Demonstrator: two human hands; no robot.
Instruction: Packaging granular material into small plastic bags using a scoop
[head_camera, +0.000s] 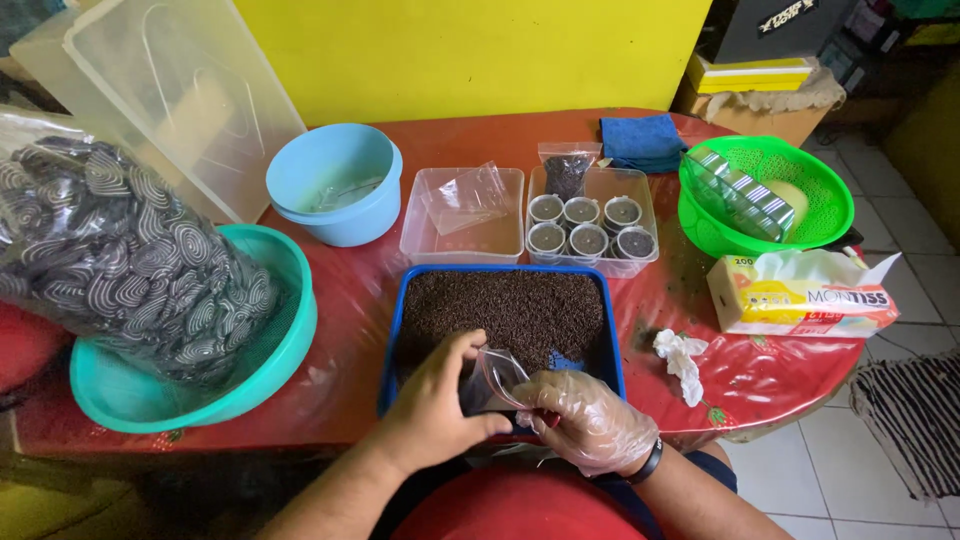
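low in the centre of the frame, the bare left hand (432, 408) and the right hand (590, 420), in a thin crinkled clear glove, both pinch a small clear plastic bag (492, 378) over the near edge of a blue rectangular tray (612, 330) of dark, grainy brown granules. the glossy red tabletop (760, 375) is crowded; a crumpled white tissue (680, 358) lies just right of the tray.

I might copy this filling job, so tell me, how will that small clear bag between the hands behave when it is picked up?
The bag is thin, wrinkled film, so it will probably be floppy and sag shut unless pinched open, as the left hand and gloved right hand do now. It looks nearly empty, so likely very light. The smooth plastic may slip.
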